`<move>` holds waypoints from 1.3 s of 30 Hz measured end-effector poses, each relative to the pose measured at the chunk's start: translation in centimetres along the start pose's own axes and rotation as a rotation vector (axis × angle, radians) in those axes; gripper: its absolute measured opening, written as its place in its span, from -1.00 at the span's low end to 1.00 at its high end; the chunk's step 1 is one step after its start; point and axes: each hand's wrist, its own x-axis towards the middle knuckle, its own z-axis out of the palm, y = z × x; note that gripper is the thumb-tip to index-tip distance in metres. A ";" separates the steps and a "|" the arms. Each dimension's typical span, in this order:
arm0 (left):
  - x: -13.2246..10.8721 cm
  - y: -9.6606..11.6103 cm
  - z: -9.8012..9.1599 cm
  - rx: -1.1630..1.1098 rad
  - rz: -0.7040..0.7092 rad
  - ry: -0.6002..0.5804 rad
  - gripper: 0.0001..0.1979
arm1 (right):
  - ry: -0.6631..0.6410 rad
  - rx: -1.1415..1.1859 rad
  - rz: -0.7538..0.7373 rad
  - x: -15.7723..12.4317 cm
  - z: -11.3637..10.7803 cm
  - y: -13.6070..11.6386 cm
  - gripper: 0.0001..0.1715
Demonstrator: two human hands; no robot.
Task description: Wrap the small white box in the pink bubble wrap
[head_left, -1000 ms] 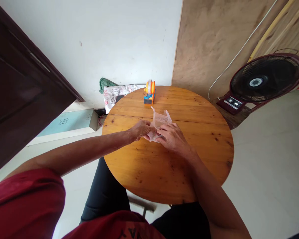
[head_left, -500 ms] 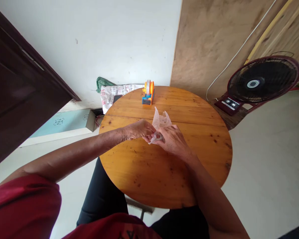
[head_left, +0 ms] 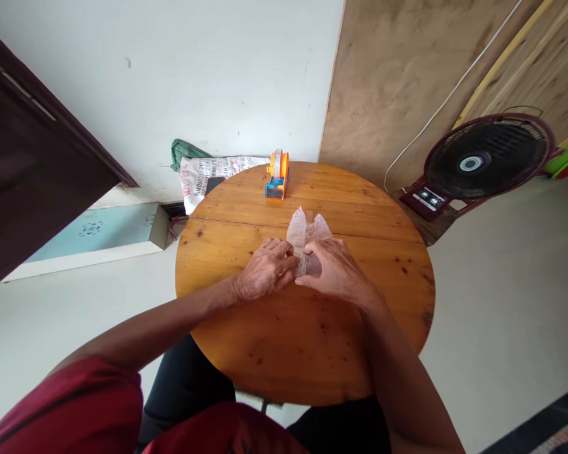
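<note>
A small piece of pale, see-through bubble wrap (head_left: pixel 296 229) lies on the round wooden table (head_left: pixel 265 334), with two flaps pointing away from me. It is folded around something that I cannot make out. My left hand (head_left: pixel 267 268) is closed at the wrap's near left side, its fingers curled on the edge. From the right, my right hand (head_left: pixel 336 268) holds the wrap, thumb at the near end and fingers bent over the top. Beyond the wrap stands an orange and blue tape dispenser (head_left: pixel 278 176) with a roll of tape.
Against the white wall behind the table are a printed white sack (head_left: pixel 192 180) and a green bag (head_left: pixel 187 151). A dark red fan (head_left: pixel 483 164) stands at the right. To the left on the floor is a pale blue box (head_left: pixel 123 230).
My left hand has come nearer to me and turned knuckles-up, pressing the wrap's left side. The wrap now lies flatter and straighter, and my right thumb has shifted to its near end.
</note>
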 end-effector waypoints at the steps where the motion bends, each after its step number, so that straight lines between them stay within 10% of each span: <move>1: -0.1 -0.2 0.4 -0.014 0.016 0.037 -0.79 | -0.010 0.016 0.002 0.0 -0.2 0.0 -0.56; 17: 0.1 -0.9 2.4 -0.116 0.156 0.322 -0.84 | 0.419 0.255 0.152 0.2 -1.4 2.4 -0.89; 29: 0.3 -1.2 2.4 -0.113 0.173 0.247 -0.83 | -0.108 0.171 0.381 -1.9 -1.6 0.8 -0.46; 39: 0.3 -1.4 2.6 -0.154 0.183 0.257 -0.80 | -0.023 0.340 0.587 -1.1 1.0 0.9 -0.64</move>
